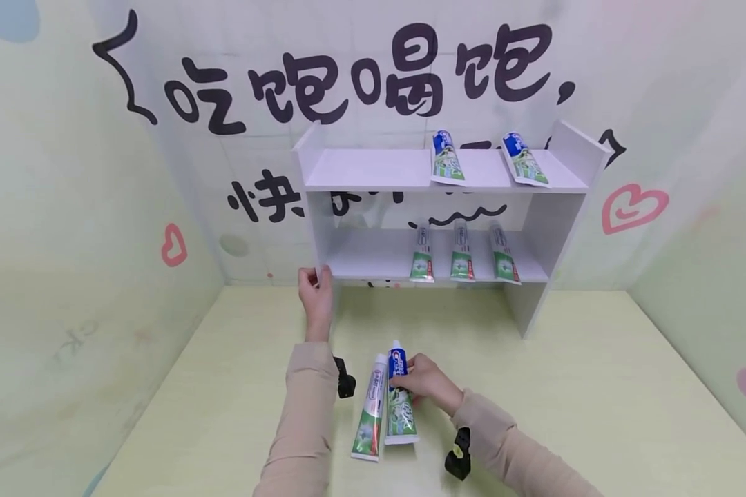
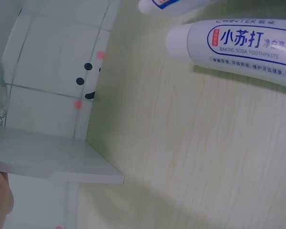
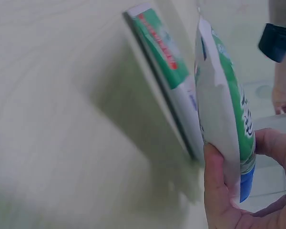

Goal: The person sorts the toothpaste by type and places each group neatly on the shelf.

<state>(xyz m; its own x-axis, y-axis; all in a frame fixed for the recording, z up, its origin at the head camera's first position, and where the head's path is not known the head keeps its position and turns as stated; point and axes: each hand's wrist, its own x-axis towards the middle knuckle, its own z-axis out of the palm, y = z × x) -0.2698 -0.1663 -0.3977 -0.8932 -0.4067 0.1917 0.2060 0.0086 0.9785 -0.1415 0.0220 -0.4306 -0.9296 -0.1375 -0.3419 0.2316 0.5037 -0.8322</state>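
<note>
My right hand (image 1: pixel 434 381) grips a blue-and-green toothpaste tube (image 1: pixel 401 417), cap pointing away from me. In the right wrist view the thumb and fingers hold the held tube (image 3: pixel 221 95) by its two sides, above the table. Just left of it lies a white-and-green baking soda toothpaste tube (image 1: pixel 368 414), its white cap seen close in the left wrist view. My left hand (image 1: pixel 316 297) holds the left side panel of a white two-tier shelf (image 1: pixel 373 169); only a fingertip edge (image 2: pixel 0 198) shows by the panel in the left wrist view.
On the upper board lie two blue-and-green tubes (image 1: pixel 447 159) (image 1: pixel 525 160). Three white-and-green tubes (image 1: pixel 422 259) (image 1: pixel 463 259) (image 1: pixel 504 259) lie on the lower board. Behind the shelf stands a wall (image 1: pixel 385 21) with large black lettering; side walls flank the pale table (image 1: pixel 224 400).
</note>
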